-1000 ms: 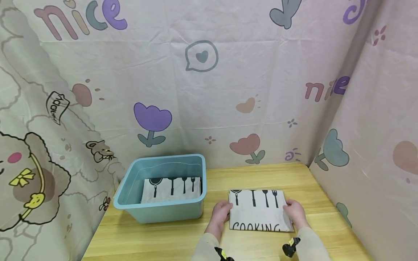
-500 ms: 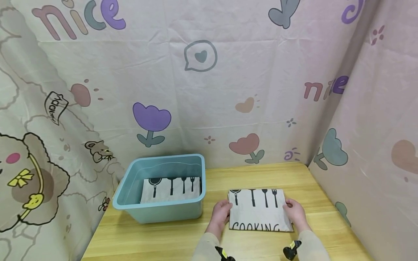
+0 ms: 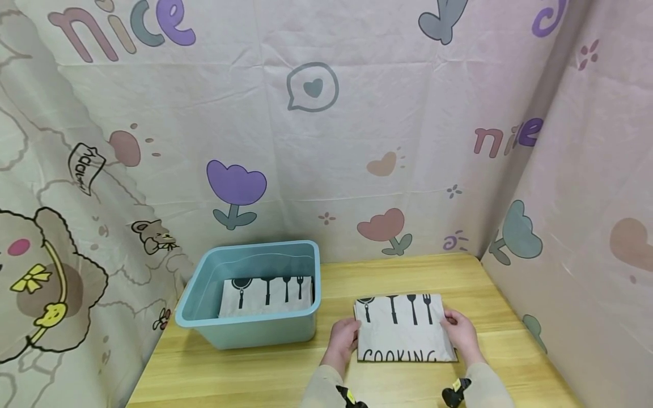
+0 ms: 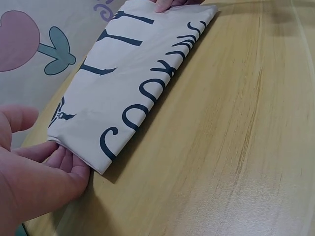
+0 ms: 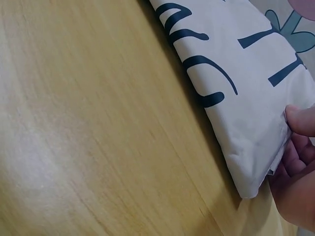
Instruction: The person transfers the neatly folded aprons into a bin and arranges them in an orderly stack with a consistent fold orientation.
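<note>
A folded white cloth [image 3: 403,334], printed with dark kitchen utensils and the word COOKING, lies between my two hands. At its left edge my left hand [image 3: 344,335] holds it, with several fingers [image 4: 64,160] curled at the cloth's underside in the left wrist view. My right hand [image 3: 461,333] pinches the opposite edge, the thumb [image 5: 301,120] on top and the other fingers beneath. The cloth's right corner stands slightly off the wooden table [image 5: 98,123] in the right wrist view. The fingers' ends under the cloth are hidden.
A light blue plastic bin [image 3: 255,333] stands on the table to the left. Inside it lies another folded cloth [image 3: 265,300] with the same utensil print. Patterned curtains [image 3: 316,170] hang behind the table and along both sides.
The cloth's far edge has risen very slightly in the head view. Both hands keep their hold on its sides. The whole head view has shifted a little.
</note>
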`<state>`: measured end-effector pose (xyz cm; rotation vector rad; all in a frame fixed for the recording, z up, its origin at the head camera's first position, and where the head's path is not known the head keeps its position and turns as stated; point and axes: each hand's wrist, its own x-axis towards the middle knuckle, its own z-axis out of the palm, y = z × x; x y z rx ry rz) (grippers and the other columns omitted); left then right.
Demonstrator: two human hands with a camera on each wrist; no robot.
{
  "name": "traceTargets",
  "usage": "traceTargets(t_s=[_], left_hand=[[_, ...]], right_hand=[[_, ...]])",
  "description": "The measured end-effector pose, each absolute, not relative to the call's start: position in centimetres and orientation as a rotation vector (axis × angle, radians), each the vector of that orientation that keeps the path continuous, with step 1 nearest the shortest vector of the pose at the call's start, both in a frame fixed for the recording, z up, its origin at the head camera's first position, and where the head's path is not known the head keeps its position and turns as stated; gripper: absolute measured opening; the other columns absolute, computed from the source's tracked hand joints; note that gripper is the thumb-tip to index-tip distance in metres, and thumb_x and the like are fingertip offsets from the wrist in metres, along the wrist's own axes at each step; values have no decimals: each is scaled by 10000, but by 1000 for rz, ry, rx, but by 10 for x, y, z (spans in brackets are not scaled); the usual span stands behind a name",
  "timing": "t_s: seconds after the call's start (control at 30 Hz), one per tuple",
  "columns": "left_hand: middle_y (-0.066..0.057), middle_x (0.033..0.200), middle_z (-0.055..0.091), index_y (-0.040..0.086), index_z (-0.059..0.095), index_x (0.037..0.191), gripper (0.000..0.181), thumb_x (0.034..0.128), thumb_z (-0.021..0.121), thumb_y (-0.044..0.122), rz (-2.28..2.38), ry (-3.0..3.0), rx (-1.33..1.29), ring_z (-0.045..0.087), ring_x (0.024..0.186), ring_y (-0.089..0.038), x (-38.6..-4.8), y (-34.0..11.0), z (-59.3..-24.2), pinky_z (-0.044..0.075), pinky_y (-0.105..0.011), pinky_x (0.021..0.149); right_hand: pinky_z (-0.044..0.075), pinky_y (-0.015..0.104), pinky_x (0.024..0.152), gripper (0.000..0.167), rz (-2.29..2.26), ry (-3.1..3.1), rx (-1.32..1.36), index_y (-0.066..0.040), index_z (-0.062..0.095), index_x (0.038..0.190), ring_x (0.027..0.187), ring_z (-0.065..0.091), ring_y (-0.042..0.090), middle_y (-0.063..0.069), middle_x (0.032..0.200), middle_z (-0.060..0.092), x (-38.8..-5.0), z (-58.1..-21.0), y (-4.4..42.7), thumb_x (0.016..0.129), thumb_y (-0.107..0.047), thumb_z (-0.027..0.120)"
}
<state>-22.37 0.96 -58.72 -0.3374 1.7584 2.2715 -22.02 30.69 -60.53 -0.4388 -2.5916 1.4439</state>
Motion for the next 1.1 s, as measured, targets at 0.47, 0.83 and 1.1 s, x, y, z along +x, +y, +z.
traceTargets(t_s=[0.47, 0.83, 1.1], left_hand=[[-310, 1247, 595, -162, 544, 1279, 427, 881, 595, -15, 2238, 2001, -351, 631, 1058, -343, -220, 15, -588, 542, -427, 856], [-277, 1279, 594, -103, 586, 1276, 417, 865, 607, -40, 2259, 2071, -484, 547, 1190, -428, -218, 15, -584, 464, -502, 977], [-267, 1305, 582, -79, 590, 1288, 404, 888, 598, -23, 2299, 2056, -470, 531, 1213, -434, -220, 14, -581, 451, -515, 989]], right_hand=[[478, 311, 779, 305, 1545, -2543, -468, 169, 568, 1193, 1005, 552, 359, 268, 1081, 599, -218, -595, 298, 945, -8, 572], [486, 290, 794, 332, 1564, -2547, -442, 150, 562, 1232, 1031, 554, 354, 258, 1124, 597, -219, -589, 295, 949, -24, 576], [477, 220, 773, 346, 1589, -2529, -409, 157, 549, 1247, 1048, 557, 366, 278, 1147, 591, -219, -579, 295, 955, -28, 574]])
